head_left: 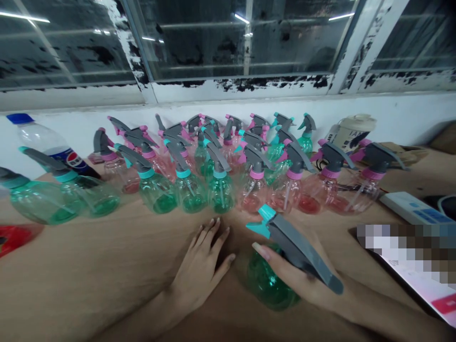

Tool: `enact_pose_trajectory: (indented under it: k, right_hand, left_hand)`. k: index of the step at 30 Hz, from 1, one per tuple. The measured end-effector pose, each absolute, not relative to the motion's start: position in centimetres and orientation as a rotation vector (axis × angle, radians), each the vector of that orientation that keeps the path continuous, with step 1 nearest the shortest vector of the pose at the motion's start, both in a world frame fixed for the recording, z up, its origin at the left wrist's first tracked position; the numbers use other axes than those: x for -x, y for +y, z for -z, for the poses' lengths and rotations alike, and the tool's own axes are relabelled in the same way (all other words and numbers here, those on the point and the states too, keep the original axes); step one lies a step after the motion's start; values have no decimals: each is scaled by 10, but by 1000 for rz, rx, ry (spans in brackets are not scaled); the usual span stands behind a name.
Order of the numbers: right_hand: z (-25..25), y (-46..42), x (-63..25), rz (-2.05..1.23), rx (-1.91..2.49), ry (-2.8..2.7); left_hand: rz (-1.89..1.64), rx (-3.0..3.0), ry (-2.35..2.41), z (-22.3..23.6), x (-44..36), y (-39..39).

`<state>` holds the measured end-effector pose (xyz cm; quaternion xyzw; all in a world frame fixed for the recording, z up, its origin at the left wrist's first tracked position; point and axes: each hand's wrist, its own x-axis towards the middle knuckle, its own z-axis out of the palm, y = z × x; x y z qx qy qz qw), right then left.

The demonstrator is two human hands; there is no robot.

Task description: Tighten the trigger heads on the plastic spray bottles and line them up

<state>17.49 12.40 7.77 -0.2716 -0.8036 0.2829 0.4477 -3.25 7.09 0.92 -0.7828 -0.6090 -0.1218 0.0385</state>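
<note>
My right hand [302, 275] is wrapped round a green spray bottle [269, 282] with a grey trigger head and teal nozzle, held upright just above or on the wooden table [89, 275]. Beside it my left hand [203, 268] lies flat on the table with fingers stretched out, holding nothing. Just beyond both hands stand several more spray bottles in rows, green ones [188, 192] to the left and middle, pink ones [331, 187] to the right.
A soda bottle with a blue cap [53, 145] leans at the far left by the white wall. A white lidded cup [351, 133] stands at the back right. A white power strip [413, 209] and a paper sheet [423, 285] lie right. Something red [14, 237] sits at the left edge.
</note>
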Motion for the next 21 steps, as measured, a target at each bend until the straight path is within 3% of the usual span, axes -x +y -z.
enact_pose_trajectory:
  k: [21]
  right_hand:
    - [-86, 127, -175, -775, 633, -2010]
  left_hand:
    - [244, 2376, -1816, -14, 30, 70]
